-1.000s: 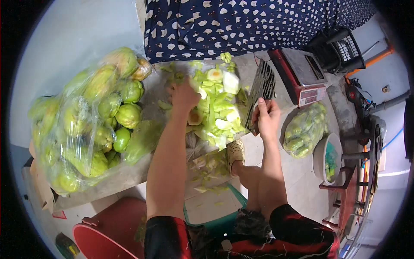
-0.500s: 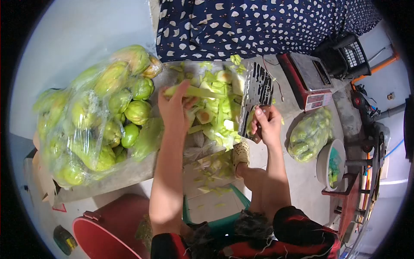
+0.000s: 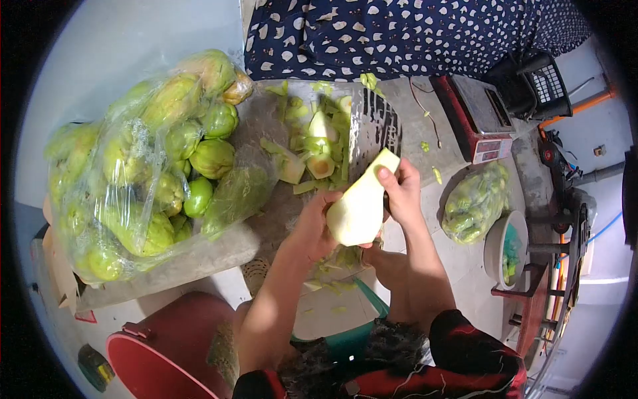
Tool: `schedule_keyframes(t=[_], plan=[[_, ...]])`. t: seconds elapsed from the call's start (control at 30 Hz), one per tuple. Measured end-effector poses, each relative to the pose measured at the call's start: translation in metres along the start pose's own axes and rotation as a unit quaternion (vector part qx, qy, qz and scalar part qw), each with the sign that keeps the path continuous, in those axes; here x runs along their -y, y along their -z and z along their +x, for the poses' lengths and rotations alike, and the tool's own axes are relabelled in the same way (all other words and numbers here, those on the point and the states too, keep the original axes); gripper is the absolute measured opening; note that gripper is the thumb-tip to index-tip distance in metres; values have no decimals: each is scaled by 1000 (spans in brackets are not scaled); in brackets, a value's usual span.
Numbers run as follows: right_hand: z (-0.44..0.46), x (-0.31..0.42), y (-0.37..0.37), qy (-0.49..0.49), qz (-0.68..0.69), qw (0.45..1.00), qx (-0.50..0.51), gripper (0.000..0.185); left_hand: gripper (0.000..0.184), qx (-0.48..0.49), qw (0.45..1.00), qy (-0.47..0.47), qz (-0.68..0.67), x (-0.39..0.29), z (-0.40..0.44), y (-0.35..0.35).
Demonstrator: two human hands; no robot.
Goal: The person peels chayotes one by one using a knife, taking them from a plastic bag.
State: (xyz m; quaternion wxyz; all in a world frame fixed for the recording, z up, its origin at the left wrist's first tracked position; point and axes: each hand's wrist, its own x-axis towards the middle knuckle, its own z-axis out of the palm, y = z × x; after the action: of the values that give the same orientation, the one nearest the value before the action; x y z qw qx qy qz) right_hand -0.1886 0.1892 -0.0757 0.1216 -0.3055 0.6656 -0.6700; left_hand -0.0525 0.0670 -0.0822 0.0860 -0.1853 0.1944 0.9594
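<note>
The left hand [image 3: 314,225] cupped the peeled fruit [image 3: 359,207] by its wide end, the right hand [image 3: 403,193] gripping the narrow end, over the slab's [image 3: 415,122] near edge. Behind it showed the knife [image 3: 373,126], its handle mostly hidden. Scraps [image 3: 290,169] lay mid-slab, between a bag [image 3: 126,166] at the left end and a scale [image 3: 470,110] at the right

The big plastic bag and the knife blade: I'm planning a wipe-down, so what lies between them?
Green peelings and pale cut pieces lie between the plastic bag and the knife blade; the head view shows this.
</note>
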Motion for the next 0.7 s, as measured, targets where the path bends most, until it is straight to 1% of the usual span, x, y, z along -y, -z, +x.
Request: schedule_keyframes(t=[0.03, 0.07, 0.13, 0.17, 0.2, 0.27, 0.3, 0.33, 0.4, 0.47, 0.53, 0.6, 0.63, 0.7], plan=[[4, 9, -4, 17, -36, 999, 2, 29, 52, 24, 999, -3, -46, -3, -1, 2], [5, 13, -4, 17, -38, 999, 0, 29, 48, 49, 994, -6, -93, -6, -3, 3], [7, 18, 5, -119, 28, 992, -21, 28, 51, 51, 992, -18, -118, -23, -11, -5], [7, 18, 11, -155, 40, 987, -31, 30, 55, 51, 988, -35, -142, -32, -14, -5], [8, 18, 17, -148, 69, 986, -33, 34, 55, 50, 987, -43, -146, -39, -14, -1], [5, 24, 28, -191, 165, 967, 14, 39, 57, 123, 975, -124, -138, -54, -14, 5], [3, 22, 35, -193, 156, 967, 51, 45, 62, 80, 981, -158, -85, -60, -11, 11], [0, 22, 38, -205, 156, 963, 78, 49, 62, 82, 979, -165, -85, -65, -13, 14], [-9, 21, 37, -221, 150, 952, 150, 51, 62, 61, 974, -211, -51, -70, -15, 19], [-19, 22, 32, -249, 133, 937, 204, 49, 61, 64, 971, -224, -59, -70, -19, 23], [-24, 22, 18, -251, 141, 929, 231, 47, 59, 65, 967, -237, -65, -73, -21, 30], [-29, 18, 14, -254, 126, 930, 234, 45, 59, 142, 954, -231, -126, -74, -23, 37], [-29, 17, 15, -246, 109, 931, 245, 45, 59, 141, 954, -234, -127, -75, -27, 36], [-29, 15, 14, -234, 80, 935, 255, 44, 60, 65, 962, -256, -63, -79, -36, 29]])
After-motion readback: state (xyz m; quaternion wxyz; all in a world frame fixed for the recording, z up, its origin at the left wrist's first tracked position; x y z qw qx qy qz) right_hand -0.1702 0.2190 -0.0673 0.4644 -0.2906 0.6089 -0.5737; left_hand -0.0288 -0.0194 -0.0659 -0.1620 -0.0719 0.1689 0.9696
